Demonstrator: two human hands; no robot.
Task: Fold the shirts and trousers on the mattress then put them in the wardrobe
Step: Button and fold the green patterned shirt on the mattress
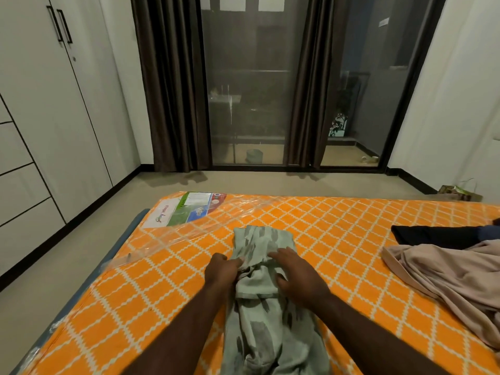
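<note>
Dim indoor light, wide-angle edge warp.

curtains: dark, hanging | glass door: between them | bucket: beyond glass

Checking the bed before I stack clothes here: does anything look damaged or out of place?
Yes. The clear plastic wrap on the mattress lies loose and crumpled across the far left corner, peeled off the surface, right beside the green garment being folded.

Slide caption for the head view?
Left hand pinches and right hand presses a half-folded green garment on the orange mattress; beige cloth lies nearby.
</note>
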